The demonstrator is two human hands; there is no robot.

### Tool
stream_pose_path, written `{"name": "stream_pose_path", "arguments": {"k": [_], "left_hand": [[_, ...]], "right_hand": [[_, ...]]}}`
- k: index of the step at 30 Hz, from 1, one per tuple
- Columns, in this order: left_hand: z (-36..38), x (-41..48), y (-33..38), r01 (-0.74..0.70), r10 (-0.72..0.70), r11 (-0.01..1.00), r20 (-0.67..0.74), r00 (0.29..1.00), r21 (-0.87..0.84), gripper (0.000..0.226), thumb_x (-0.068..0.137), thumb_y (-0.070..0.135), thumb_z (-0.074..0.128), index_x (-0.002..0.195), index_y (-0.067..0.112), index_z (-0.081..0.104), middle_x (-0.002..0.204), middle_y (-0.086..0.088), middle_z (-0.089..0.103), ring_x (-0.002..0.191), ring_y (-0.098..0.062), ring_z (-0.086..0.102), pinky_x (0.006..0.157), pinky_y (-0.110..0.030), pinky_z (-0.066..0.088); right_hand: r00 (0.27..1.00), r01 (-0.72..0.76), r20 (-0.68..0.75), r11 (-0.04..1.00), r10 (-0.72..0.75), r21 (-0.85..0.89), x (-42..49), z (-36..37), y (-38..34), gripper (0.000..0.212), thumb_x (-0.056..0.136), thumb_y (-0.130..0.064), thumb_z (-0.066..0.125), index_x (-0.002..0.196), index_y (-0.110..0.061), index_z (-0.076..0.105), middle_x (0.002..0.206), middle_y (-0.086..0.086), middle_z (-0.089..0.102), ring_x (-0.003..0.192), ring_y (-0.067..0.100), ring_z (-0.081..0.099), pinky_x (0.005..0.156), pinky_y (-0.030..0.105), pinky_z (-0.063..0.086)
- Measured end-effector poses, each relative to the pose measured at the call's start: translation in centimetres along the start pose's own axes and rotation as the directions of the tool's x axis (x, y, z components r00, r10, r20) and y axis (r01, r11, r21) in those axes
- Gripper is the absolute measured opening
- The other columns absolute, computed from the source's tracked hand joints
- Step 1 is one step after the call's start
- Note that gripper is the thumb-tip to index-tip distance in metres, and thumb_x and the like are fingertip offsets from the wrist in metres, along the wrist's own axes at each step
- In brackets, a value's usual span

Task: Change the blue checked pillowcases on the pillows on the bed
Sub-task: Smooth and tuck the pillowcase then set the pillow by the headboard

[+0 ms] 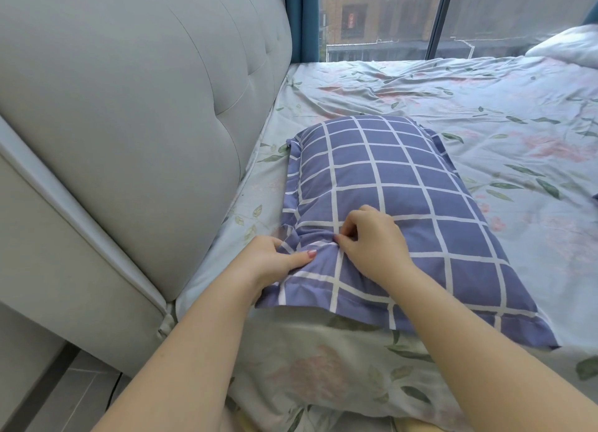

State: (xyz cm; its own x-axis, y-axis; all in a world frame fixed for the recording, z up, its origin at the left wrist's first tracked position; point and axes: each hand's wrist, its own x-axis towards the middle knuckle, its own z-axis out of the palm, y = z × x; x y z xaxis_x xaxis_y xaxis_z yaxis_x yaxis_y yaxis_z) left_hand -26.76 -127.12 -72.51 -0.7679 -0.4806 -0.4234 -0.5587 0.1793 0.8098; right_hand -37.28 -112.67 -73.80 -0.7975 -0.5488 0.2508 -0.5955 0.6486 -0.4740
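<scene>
Pillowcase (pixel 404 186), blue check, not yet off; full and rounded, so the pillow is presumably inside, hidden. It lies flat on the bed (pixel 485 85), close to the near edge and near the headboard (pixel 136 114), which stands to its left, with a strip of floral sheet between them.

Long axis runs away from the person, far end tipped a little left. Near short end with its flat border points at the person. Both hands work the left long side, close to the near corner.

Left hand (pixel 278 260): at the case's left edge, thumb laid on top of the cloth, fingers tucked under a fold and out of sight. It grips the edge.

Right hand (pixel 372 240): on top of the case, just right of the left hand, fingers curled, thumb and forefinger pinching a bunched ridge of cloth. The ridge sits between the two hands; the hands are close but not touching.

Judgement: step is finding or opening the case's mouth. Cannot tell where the opening is; the bunching suggests a flap along this left side. Bulk of the case lies ahead and to the right of both hands. If the mouth is here, the pillow would come out leftward toward the headboard, where room is tight. Left hand is nearer the edge, right hand nearer the bulk, so the right could pin the pillow.

Window (pixel 382 17) beyond the bed; white bedding (pixel 569 43) far right.
</scene>
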Motion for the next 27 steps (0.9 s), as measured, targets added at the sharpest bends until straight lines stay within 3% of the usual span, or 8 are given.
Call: {"name": "stream_pose_path", "arguments": {"k": [3,5,9,12,14,19,23,27], "left_hand": [[-0.1,-0.1,-0.1,0.014,-0.014,1.0,-0.011,1.0,0.014,0.035,0.08,0.026,0.082,0.099,0.0,0.07,0.081,-0.004,0.062,0.068,-0.01,0.054,0.061,-0.023,0.042],[-0.1,0.0,-0.2,0.013,-0.013,1.0,0.005,1.0,-0.013,0.023,0.078,0.015,0.083,0.093,0.004,0.071,0.084,-0.007,0.068,0.071,-0.013,0.059,0.063,-0.023,0.046],[0.0,0.0,-0.1,-0.019,0.019,0.999,0.018,1.0,-0.032,0.024,0.075,0.008,0.085,0.08,0.015,0.063,0.078,0.003,0.064,0.071,-0.009,0.059,0.064,-0.02,0.048],[0.3,-0.1,0.1,-0.027,0.028,0.998,0.018,0.999,-0.051,0.029,0.075,0.012,0.086,0.074,0.017,0.057,0.073,0.007,0.058,0.065,-0.005,0.055,0.062,-0.019,0.048],[0.2,-0.2,0.1,-0.024,0.025,0.999,0.017,1.0,-0.042,0.027,0.074,0.015,0.086,0.089,0.008,0.065,0.073,0.002,0.061,0.065,-0.009,0.058,0.062,-0.022,0.049],[-0.2,-0.2,-0.1,-0.03,0.03,0.999,0.034,0.999,-0.024,0.027,0.075,0.019,0.086,0.087,0.011,0.064,0.082,-0.002,0.066,0.068,-0.009,0.06,0.059,-0.018,0.048],[-0.4,-0.1,-0.1,-0.019,0.02,1.0,0.05,0.999,-0.02,0.028,0.075,0.022,0.086,0.089,0.011,0.065,0.09,-0.007,0.071,0.074,-0.01,0.062,0.071,-0.024,0.052],[-0.3,0.1,-0.1,-0.022,0.024,0.999,0.059,0.998,-0.032,0.029,0.076,0.021,0.085,0.08,0.017,0.057,0.082,0.003,0.063,0.07,-0.004,0.056,0.064,-0.017,0.045]], "right_hand": [[0.998,-0.002,0.055,0.985,-0.008,0.173,0.1,-1.1,0.7,0.019,0.084,-0.031,0.074,0.076,-0.015,0.07,0.075,-0.01,0.059,0.074,0.01,0.057,0.067,0.016,0.043],[0.998,-0.003,-0.055,0.973,0.016,0.231,0.2,-1.5,1.4,0.016,0.084,-0.031,0.074,0.085,-0.015,0.074,0.08,-0.01,0.06,0.082,0.011,0.057,0.074,0.018,0.044],[0.994,-0.009,-0.108,0.998,0.016,0.064,0.7,-1.9,3.1,0.028,0.084,-0.035,0.075,0.106,-0.018,0.073,0.103,-0.003,0.058,0.101,0.021,0.05,0.087,0.032,0.044],[0.997,0.02,-0.071,0.999,-0.022,-0.027,0.9,-1.7,3.2,0.017,0.086,-0.033,0.072,0.094,-0.019,0.075,0.098,-0.004,0.06,0.097,0.022,0.05,0.084,0.038,0.047],[0.997,0.021,-0.077,0.997,-0.027,-0.079,1.1,-1.5,3.0,0.015,0.089,-0.03,0.069,0.086,-0.017,0.073,0.093,-0.004,0.06,0.094,0.023,0.051,0.08,0.037,0.045],[0.996,-0.015,-0.093,0.992,0.003,-0.129,1.7,-1.5,3.0,0.019,0.093,-0.029,0.061,0.091,-0.011,0.064,0.099,0.003,0.057,0.099,0.027,0.052,0.083,0.042,0.046],[0.983,-0.126,-0.161,0.961,0.088,-0.245,1.9,-1.8,3.2,0.049,0.084,-0.053,0.066,0.106,-0.011,0.056,0.11,0.007,0.051,0.105,0.03,0.049,0.087,0.04,0.045],[0.985,-0.101,-0.147,0.992,0.089,-0.075,2.0,-1.1,3.5,0.022,0.088,-0.031,0.069,0.082,-0.012,0.062,0.092,-0.001,0.053,0.092,0.027,0.056,0.082,0.042,0.048]]}}
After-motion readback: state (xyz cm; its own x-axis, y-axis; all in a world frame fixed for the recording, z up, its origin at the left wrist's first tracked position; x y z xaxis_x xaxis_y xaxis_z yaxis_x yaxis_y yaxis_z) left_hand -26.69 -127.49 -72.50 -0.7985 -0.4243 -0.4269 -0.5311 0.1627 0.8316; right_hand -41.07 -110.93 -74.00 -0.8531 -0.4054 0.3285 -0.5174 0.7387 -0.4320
